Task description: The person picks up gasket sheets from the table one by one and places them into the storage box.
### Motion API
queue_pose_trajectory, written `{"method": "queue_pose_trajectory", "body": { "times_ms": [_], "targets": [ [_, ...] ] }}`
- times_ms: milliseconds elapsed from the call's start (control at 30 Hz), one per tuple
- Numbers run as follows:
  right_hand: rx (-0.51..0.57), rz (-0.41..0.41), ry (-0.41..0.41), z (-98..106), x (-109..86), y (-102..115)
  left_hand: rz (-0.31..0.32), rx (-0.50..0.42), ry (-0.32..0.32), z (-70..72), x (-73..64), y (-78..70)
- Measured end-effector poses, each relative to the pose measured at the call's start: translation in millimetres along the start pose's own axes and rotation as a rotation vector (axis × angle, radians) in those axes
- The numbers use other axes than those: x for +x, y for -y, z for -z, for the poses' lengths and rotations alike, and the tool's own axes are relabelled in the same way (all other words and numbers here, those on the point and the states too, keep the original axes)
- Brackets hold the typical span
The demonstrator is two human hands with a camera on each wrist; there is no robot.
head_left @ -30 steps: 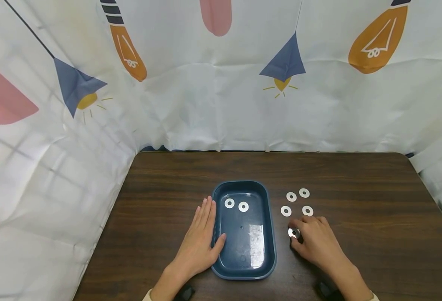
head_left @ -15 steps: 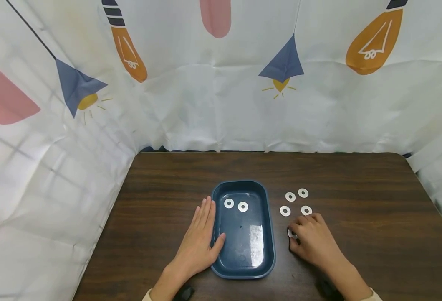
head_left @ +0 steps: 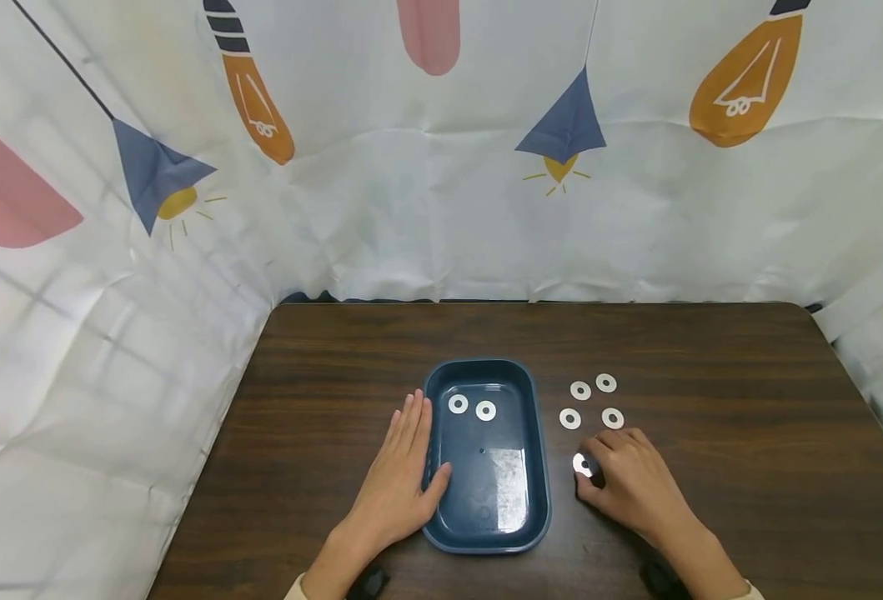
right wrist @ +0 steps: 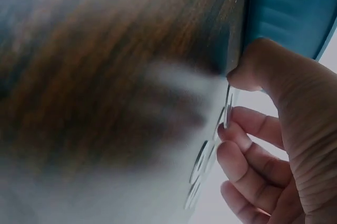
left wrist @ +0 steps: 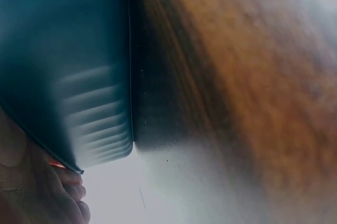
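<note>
My left hand (head_left: 396, 483) lies along the left rim of a blue plastic tray (head_left: 486, 546), fingers straight, thumb over the edge. Two flat metal washers (head_left: 459, 404) lie in the tray's far half. To the right of the tray, my right hand (head_left: 629, 479) pinches another washer (head_left: 583, 464) low over the table. The right wrist view shows this washer (right wrist: 228, 109) edge-on between thumb (right wrist: 253, 68) and fingertips, the other fingers curled below. Several more washers (head_left: 613, 418) lie flat just beyond that hand. In the left wrist view the tray's ribbed outer wall (left wrist: 95, 113) stands beside the left fingers.
The dark wooden table (head_left: 749, 400) extends to both sides and behind the tray. A white curtain (head_left: 411, 208) with printed lamps and bulbs hangs along its back and left edges. A black device (head_left: 662, 575) sits under the right wrist.
The pinched washer has changed its tilt and shows more of its face than half a second ago. My right fingers shifted slightly; my left hand and the tray keep their place.
</note>
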State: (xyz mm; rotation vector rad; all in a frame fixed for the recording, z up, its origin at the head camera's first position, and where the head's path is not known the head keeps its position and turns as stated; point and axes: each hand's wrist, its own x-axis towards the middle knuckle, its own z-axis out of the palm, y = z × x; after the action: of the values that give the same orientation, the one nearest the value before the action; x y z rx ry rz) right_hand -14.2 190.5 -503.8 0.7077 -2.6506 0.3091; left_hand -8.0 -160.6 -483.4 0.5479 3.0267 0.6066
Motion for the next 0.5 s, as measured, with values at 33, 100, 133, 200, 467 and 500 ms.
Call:
{"method": "queue_pose_trajectory", "body": {
  "times_ms": [33,100,133,200,467,500],
  "targets": [
    [0.003,0.000,0.001,0,-0.1,0,0.000,-0.002,0.000,0.0,0.2,-0.1],
    [0.012,-0.002,0.002,0,0.3,-1,0.004,-0.007,0.001,0.0,0.3,-0.5],
    [0.018,-0.003,0.002,1,0.8,-1,0.008,-0.008,0.004,0.0,0.2,-0.7],
    [0.029,-0.003,-0.002,2,2.0,-1,0.014,-0.009,0.008,-0.2,-0.1,-1.2],
    [0.042,-0.018,-0.034,7,11.3,-2,0.009,-0.011,0.007,0.8,0.0,-1.6],
    [0.044,-0.019,-0.039,8,13.1,-2,0.006,-0.009,0.003,1.2,0.5,-1.3]
  ]
}}
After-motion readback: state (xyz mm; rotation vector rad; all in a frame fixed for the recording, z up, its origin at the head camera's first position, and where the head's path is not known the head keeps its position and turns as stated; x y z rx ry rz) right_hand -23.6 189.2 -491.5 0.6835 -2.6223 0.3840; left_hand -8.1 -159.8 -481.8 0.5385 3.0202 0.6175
